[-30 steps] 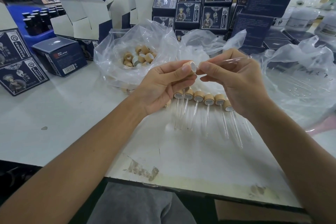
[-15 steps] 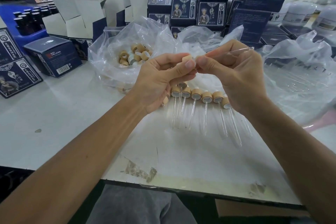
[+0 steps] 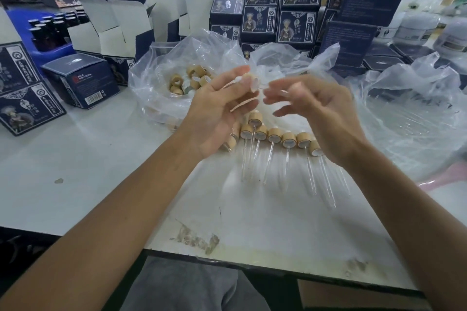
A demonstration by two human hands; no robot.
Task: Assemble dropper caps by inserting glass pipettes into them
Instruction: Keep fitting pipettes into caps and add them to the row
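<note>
a worn white table [image 3: 75,159] backed by stacked dark printed boxes [image 3: 278,7].

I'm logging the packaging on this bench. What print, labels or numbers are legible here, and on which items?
"PICC": red logo on the side of the dark blue cardboard box lying at left; the lines beside it and its barcode digits are too small.
Chinese print on the stacked dark blue portrait cartons: too blurred to read.

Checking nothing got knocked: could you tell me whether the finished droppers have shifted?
No; the finished droppers stay in place relative to the scuff mark.
</note>
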